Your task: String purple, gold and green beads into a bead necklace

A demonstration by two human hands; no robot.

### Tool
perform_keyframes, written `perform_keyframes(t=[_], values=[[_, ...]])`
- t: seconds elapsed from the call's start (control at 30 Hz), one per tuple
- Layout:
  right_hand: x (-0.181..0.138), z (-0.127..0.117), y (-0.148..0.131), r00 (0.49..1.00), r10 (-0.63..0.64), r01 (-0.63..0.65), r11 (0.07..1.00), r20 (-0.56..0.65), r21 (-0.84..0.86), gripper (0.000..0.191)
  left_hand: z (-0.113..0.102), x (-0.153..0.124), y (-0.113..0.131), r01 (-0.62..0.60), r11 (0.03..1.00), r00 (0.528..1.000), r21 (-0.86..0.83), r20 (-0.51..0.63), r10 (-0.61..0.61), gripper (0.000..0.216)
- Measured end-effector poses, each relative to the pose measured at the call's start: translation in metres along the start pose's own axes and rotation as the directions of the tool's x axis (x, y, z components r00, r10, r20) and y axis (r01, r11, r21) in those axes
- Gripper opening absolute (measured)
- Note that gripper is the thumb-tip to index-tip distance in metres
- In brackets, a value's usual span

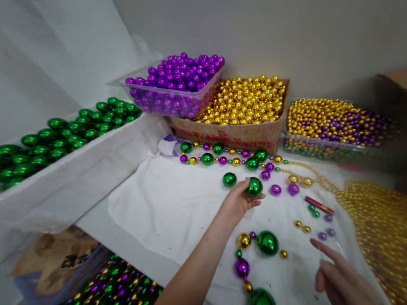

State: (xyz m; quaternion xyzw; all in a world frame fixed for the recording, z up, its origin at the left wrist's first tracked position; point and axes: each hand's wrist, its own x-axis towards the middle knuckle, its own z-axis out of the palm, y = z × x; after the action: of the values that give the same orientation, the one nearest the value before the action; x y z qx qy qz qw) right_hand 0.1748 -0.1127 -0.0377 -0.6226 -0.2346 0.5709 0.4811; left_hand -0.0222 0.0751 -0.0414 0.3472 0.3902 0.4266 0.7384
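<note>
My left hand [238, 203] is closed round a large shiny green bead [254, 187] above the white cloth, its fingers curled beneath it. Just behind it, a second green bead [229, 179] lies on the cloth. My right hand [337, 272] hovers low on the right, fingers apart, with nothing visible in it. Between the hands lies a strand of green, purple and gold beads [242, 268], running off toward the bottom edge. One small gold bead [284, 254] rests beside it. Loose purple beads [276, 190] sit to the right of my left hand.
Behind stand a bin of purple beads [179, 83], a carton of gold beads [185, 125] and a tub of small mixed beads [334, 122]. A white box [60, 176] of green beads borders the left. Gold bead chains [389, 228] pile up at right, near a red marker-like stick [319, 205].
</note>
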Motion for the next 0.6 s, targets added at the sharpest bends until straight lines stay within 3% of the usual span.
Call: perform_keyframes(t=[0.07,0.17,0.33,0.6], values=[[-0.005,0.004,-0.001,0.999,0.000,0.002,1.000,0.054,-0.025,0.069,-0.004,-0.005,0.000,0.161,0.940,0.987,-0.301,0.031,-0.159,0.042],[-0.011,0.007,0.001,0.993,-0.022,0.030,0.997,0.118,-0.066,0.066,-0.008,-0.008,-0.002,0.212,0.863,0.974,-0.458,0.027,-0.225,0.045],[-0.014,0.003,0.001,0.993,-0.021,0.032,0.994,0.112,-0.101,0.062,-0.001,-0.008,-0.002,0.235,0.845,0.968,-0.480,0.036,-0.249,0.047],[-0.012,0.000,-0.018,0.997,-0.051,0.053,0.997,0.055,-0.051,0.062,-0.001,-0.009,-0.002,0.254,0.868,0.966,-0.427,0.069,-0.249,0.033]])
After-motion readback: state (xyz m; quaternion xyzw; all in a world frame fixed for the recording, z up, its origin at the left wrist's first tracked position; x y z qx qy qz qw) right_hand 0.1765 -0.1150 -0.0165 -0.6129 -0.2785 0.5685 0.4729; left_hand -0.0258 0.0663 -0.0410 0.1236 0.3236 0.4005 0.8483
